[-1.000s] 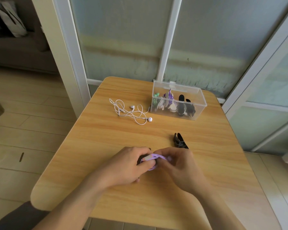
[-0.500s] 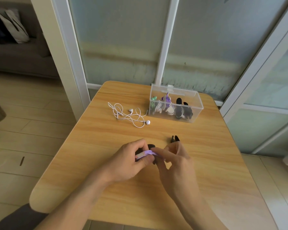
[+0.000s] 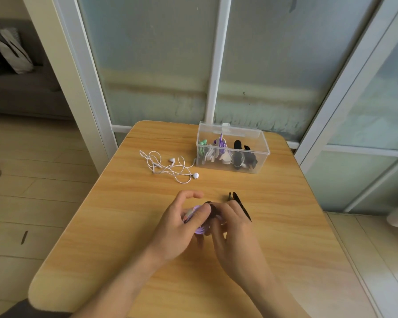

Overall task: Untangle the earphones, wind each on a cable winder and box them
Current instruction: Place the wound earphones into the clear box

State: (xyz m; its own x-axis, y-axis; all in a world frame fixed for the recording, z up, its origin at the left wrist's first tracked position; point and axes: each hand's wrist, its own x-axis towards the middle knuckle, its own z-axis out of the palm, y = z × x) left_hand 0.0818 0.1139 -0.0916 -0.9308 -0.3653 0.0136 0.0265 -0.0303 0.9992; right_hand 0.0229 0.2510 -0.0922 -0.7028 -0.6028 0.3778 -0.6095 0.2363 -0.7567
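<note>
1. The left hand (image 3: 178,222) curls its thumb and fingers (image 3: 201,211) round a coiled lilac earphone cable (image 3: 199,230), with the index finger lifted clear above it.
2. The right hand (image 3: 233,228) meets it from the other side, its fingers bent in and pinching the same lilac coil together with a dark piece at its top edge; whether that piece is a winder I cannot tell.
3. Both hands hover low over the near middle of the pale wooden worktop (image 3: 124,226).
4. Just beyond the right hand's knuckles lies a black flat cable winder (image 3: 238,201), partly hidden by that hand.
5. Further back and to the left, a loose white pair of wired earphones (image 3: 170,167) sprawls in tangled loops on the wood, one bud nearest the hands.
6. Beside it to the right stands an open clear plastic rectangular box (image 3: 261,137), holding wound bundles in green, white, lilac and black.
7. Behind the worktop rises a frosted glass partition with white frames (image 3: 213,65).
</note>
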